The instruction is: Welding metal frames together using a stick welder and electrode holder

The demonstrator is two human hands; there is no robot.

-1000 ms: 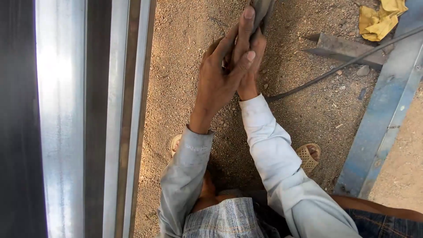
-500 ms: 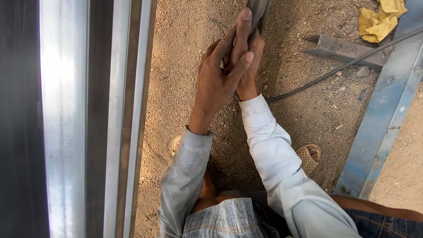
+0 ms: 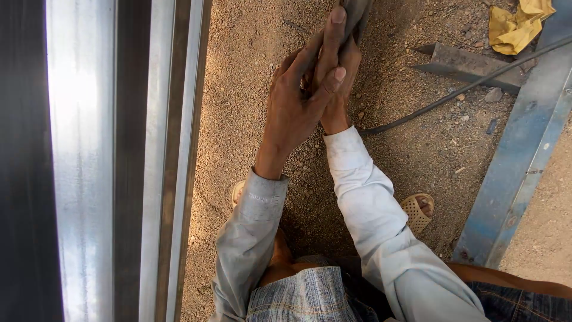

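The dark tool [image 3: 356, 15] you hold sits at the top edge of the view, straight ahead of you, its long axis running away from your body and out of frame. Both your hands are clamped together on it: your left hand [image 3: 298, 101] wraps over the top, fingers stretched up along its shaft, while your right hand [image 3: 341, 95] grips beneath, mostly hidden. A black cable [image 3: 453, 95] trails right across the sandy ground [image 3: 250, 71] toward a blue steel beam [image 3: 524, 155]; a crumpled yellow rag [image 3: 515, 27] lies far right, shiny metal rails [image 3: 77, 179] left.
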